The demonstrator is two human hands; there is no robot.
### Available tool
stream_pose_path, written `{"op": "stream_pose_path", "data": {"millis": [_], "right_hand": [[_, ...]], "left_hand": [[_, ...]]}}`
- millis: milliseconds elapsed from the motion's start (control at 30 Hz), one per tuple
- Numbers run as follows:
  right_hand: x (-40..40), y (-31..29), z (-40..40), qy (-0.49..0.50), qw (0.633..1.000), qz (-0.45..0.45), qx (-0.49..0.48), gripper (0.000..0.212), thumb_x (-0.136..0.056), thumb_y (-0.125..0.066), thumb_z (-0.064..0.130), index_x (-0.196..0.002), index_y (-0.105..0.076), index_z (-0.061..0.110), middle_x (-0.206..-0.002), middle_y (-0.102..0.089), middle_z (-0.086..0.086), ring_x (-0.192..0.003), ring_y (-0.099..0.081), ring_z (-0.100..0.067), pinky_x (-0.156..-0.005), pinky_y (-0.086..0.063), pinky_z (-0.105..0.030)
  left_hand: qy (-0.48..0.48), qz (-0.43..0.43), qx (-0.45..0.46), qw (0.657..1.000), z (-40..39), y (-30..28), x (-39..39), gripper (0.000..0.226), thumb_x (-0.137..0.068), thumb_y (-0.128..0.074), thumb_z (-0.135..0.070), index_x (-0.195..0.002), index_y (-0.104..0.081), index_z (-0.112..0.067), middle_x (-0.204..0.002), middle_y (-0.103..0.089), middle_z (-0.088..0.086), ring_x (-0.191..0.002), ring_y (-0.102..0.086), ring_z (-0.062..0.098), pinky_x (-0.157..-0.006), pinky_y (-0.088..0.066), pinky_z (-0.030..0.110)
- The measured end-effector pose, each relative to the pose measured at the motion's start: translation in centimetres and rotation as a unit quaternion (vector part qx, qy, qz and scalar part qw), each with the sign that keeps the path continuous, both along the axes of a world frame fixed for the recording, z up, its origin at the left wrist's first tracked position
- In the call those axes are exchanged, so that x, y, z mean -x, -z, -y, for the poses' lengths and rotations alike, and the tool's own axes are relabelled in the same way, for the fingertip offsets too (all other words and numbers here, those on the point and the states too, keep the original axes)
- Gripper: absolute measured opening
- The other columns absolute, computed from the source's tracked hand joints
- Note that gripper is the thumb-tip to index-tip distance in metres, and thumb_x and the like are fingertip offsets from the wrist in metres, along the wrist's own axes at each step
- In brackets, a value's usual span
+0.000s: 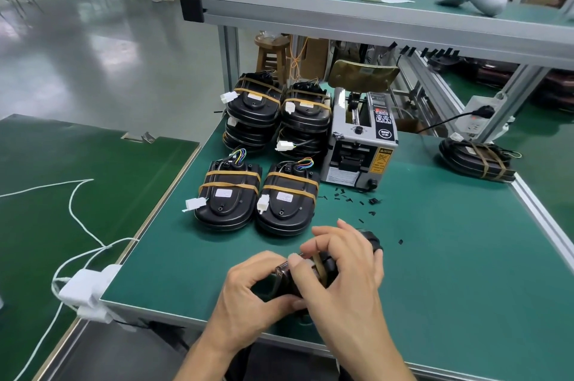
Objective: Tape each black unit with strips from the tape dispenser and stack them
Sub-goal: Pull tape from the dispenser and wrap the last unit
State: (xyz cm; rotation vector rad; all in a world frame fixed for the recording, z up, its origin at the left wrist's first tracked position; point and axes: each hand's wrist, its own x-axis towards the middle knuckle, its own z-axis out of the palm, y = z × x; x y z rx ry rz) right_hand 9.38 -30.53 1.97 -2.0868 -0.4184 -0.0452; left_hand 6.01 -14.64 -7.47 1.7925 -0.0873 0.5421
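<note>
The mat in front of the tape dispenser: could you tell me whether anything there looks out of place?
Yes: small black scraps lie scattered over the green mat just in front of the tape dispenser, trailing toward the hands; they look like loose offcuts.

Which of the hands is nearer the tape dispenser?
Right. The right hand lies below the tape dispenser, on the black unit. The left hand grips the same unit further left and nearer the table edge.

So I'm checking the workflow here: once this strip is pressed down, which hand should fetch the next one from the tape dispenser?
Probably the right hand: the tape dispenser stands ahead on its side, while the left hand steadies the black unit.
</note>
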Motion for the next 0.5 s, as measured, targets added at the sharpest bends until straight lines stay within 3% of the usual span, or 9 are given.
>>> {"op": "stream_pose_path", "data": {"millis": [67, 267, 367, 500], "right_hand": [[0.1, 0.3, 0.0, -0.005, 1.000, 0.012, 0.000, 0.017, -0.086, -0.077, 0.036, -0.085, -0.061, 0.042, -0.119, -0.054, 0.037, -0.145, -0.020, 0.013, -0.123, 0.015, -0.032], [0.2, 0.7, -0.2, -0.013, 1.000, 0.022, -0.005, 0.006, -0.086, -0.059, 0.041, -0.089, -0.058, 0.045, -0.122, -0.053, 0.035, -0.149, -0.016, 0.008, -0.120, 0.020, -0.024], [0.0, 0.5, 0.1, -0.018, 1.000, 0.014, -0.020, 0.008, -0.088, -0.059, 0.037, -0.094, -0.060, 0.043, -0.124, -0.056, 0.033, -0.150, -0.020, 0.004, -0.124, 0.016, -0.033], [-0.5, 0.3, 1.0, -0.015, 0.998, -0.001, -0.054, 0.020, -0.095, -0.070, 0.019, -0.096, -0.063, 0.038, -0.124, -0.060, 0.034, -0.145, -0.028, 0.008, -0.127, 0.001, -0.050]], "left_hand": [[0.003, 0.002, -0.002, 1.000, 0.0, 0.1, 0.0, 0.035, -0.083, -0.088, -0.054, -0.104, -0.081, -0.027, -0.100, -0.075, -0.001, -0.093, -0.072, 0.024, -0.081, -0.056, 0.035], [0.001, 0.004, -0.008, 1.000, 0.0, 0.3, -0.1, 0.035, -0.083, -0.086, -0.056, -0.104, -0.079, -0.028, -0.101, -0.075, -0.001, -0.093, -0.072, 0.024, -0.080, -0.056, 0.035], [0.002, 0.003, -0.002, 1.000, -0.1, 0.2, -0.1, 0.035, -0.082, -0.087, -0.056, -0.101, -0.079, -0.027, -0.098, -0.074, 0.000, -0.090, -0.071, 0.024, -0.078, -0.055, 0.034], [0.006, 0.010, 0.006, 1.000, -0.1, 0.2, -0.1, 0.038, -0.081, -0.087, -0.057, -0.100, -0.080, -0.024, -0.096, -0.074, 0.001, -0.088, -0.071, 0.025, -0.078, -0.055, 0.034]]}}
